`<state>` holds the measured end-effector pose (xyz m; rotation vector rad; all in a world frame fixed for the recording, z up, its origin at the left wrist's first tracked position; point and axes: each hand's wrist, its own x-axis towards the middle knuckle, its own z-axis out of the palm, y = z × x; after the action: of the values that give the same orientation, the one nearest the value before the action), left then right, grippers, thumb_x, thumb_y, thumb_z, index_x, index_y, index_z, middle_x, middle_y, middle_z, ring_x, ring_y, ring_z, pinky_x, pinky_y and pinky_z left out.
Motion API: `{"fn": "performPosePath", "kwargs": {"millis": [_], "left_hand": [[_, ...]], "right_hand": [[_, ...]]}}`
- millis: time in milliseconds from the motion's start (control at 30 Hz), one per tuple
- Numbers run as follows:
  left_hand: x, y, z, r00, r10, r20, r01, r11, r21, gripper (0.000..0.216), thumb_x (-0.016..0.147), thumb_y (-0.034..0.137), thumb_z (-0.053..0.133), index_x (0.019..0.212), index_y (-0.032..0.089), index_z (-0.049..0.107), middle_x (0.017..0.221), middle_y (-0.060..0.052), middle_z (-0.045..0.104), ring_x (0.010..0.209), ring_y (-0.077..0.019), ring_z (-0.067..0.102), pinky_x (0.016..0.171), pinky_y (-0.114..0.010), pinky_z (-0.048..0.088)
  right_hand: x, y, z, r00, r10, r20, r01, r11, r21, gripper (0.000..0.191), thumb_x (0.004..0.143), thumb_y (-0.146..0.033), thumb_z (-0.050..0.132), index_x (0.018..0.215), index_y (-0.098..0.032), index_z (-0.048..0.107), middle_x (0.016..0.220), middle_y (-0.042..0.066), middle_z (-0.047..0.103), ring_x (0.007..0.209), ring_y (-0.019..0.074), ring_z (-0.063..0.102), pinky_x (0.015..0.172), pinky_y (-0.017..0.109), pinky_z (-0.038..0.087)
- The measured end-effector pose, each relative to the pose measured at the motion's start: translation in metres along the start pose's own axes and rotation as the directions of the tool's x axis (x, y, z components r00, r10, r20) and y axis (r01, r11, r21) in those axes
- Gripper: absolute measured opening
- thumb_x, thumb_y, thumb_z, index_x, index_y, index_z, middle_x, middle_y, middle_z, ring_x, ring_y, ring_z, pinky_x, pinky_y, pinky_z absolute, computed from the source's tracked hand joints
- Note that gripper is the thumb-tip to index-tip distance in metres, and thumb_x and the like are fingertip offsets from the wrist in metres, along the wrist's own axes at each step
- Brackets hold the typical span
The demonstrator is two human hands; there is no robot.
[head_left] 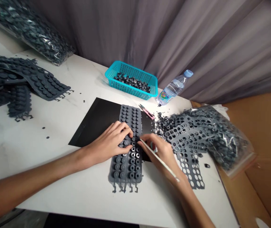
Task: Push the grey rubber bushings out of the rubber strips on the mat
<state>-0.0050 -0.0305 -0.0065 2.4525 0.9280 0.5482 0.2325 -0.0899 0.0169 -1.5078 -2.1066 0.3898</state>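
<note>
A grey rubber sheet (127, 164) studded with rows of small round parts lies lengthwise on a black mat (97, 122) at the table's middle. My left hand (113, 142) rests on the sheet, fingers curled and pressing on it near its centre. My right hand (160, 150) pinches a thin white stick (160, 160), its tip touching the sheet's right side by my left fingertips. Some holes in the sheet near the tip look emptied.
A heap of punched-out grey sheets (187, 133) and a clear bag of them (230, 142) lie right. A teal basket (132, 80) of small parts, a water bottle (173, 88) and pink snips (147, 111) sit behind. More studded sheets (19, 85) lie left.
</note>
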Motion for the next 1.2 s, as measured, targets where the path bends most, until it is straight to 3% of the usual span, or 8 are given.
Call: {"fn": "performPosePath", "kwargs": {"millis": [167,333,600,767,933,1100,1200], "left_hand": [[0.000,-0.002,0.002,1.000,-0.010,-0.002,0.010,1.000,0.005,0.022,0.094,0.034,0.066,0.112,0.024,0.059,0.114,-0.004,0.058,0.109,-0.0266,0.052,0.098,-0.044,0.047],[0.001,-0.001,0.002,1.000,-0.005,-0.006,0.005,1.000,0.009,0.022,0.093,0.032,0.068,0.112,0.023,0.059,0.113,-0.004,0.058,0.109,-0.0260,0.052,0.098,-0.043,0.047],[0.000,0.000,0.001,1.000,0.002,-0.004,-0.002,1.000,0.002,0.023,0.094,0.034,0.066,0.113,0.023,0.059,0.114,-0.005,0.058,0.108,-0.0267,0.052,0.097,-0.044,0.047],[0.001,-0.001,0.002,1.000,-0.003,-0.003,0.003,1.000,0.014,0.023,0.095,0.034,0.065,0.113,0.023,0.057,0.115,-0.005,0.057,0.108,-0.0269,0.052,0.097,-0.044,0.047],[0.001,0.001,0.000,1.000,-0.016,0.002,0.016,0.999,0.041,0.022,0.095,0.033,0.066,0.111,0.022,0.056,0.115,-0.005,0.057,0.108,-0.0263,0.052,0.097,-0.044,0.047],[0.001,0.002,0.001,1.000,-0.006,0.012,0.006,0.998,0.067,0.021,0.096,0.033,0.064,0.111,0.021,0.056,0.115,-0.006,0.056,0.109,-0.0266,0.051,0.097,-0.044,0.047],[0.000,0.003,0.001,0.999,0.010,0.034,-0.014,0.994,0.107,0.023,0.098,0.036,0.061,0.114,0.021,0.056,0.116,-0.007,0.056,0.109,-0.0279,0.051,0.097,-0.045,0.046]], "right_hand": [[0.002,-0.005,0.005,0.990,-0.119,0.075,0.120,0.993,-0.007,0.020,0.106,-0.038,0.056,0.099,-0.022,0.067,0.091,0.004,0.070,0.078,0.0171,0.065,0.068,0.026,0.050],[0.000,-0.008,-0.002,0.989,-0.102,0.109,0.103,0.995,-0.007,0.017,0.107,-0.036,0.056,0.102,-0.023,0.066,0.093,0.004,0.069,0.081,0.0174,0.064,0.074,0.027,0.050],[0.001,-0.006,0.004,0.988,-0.118,0.096,0.132,0.978,-0.160,0.023,0.109,-0.038,0.051,0.101,-0.022,0.065,0.094,0.004,0.072,0.080,0.0166,0.068,0.068,0.026,0.050],[0.000,0.000,0.013,0.959,-0.266,0.095,0.282,0.902,-0.326,0.021,0.110,-0.032,0.050,0.120,-0.020,0.065,0.099,0.006,0.074,0.086,0.0192,0.069,0.070,0.029,0.051],[-0.005,0.003,0.018,0.941,-0.299,0.158,0.338,0.838,-0.428,0.027,0.111,-0.026,0.047,0.135,-0.019,0.057,0.108,0.009,0.072,0.093,0.0230,0.069,0.075,0.034,0.052],[-0.005,-0.002,0.024,0.952,-0.283,0.117,0.305,0.841,-0.446,0.023,0.111,-0.026,0.045,0.129,-0.016,0.056,0.105,0.010,0.070,0.089,0.0226,0.070,0.075,0.034,0.053],[-0.004,-0.005,0.029,0.986,-0.166,0.022,0.159,0.887,-0.433,0.025,0.113,-0.031,0.041,0.127,-0.016,0.054,0.104,0.009,0.068,0.077,0.0195,0.069,0.065,0.031,0.052]]}}
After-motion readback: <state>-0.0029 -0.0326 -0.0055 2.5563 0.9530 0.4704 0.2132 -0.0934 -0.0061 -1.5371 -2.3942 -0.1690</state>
